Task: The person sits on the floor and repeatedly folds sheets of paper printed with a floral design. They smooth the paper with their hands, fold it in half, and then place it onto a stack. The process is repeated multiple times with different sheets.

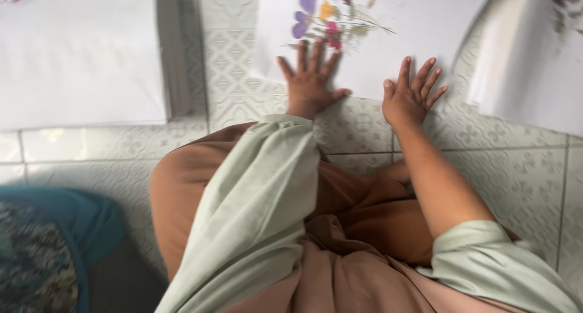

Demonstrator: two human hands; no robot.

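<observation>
Lap in brown cloth, pale green sleeves, nearest the camera; blue patterned cushion (42, 252) at left. Floor of embossed pale green tiles (516, 185). Left hand (311, 82) and right hand (412, 94): both open, fingers spread, palms flat on near edge of white paper sheet (419, 27), gripping nothing. Pressed flower arrangement (331, 21), purple, yellow and pink, lies on the sheet just beyond the left fingertips; apparently already laid out, pressing-down seemingly in hand. Long axis runs roughly left-right, stems trailing right, blooms toward left. Further white sheets (79, 52) lie beside.
</observation>
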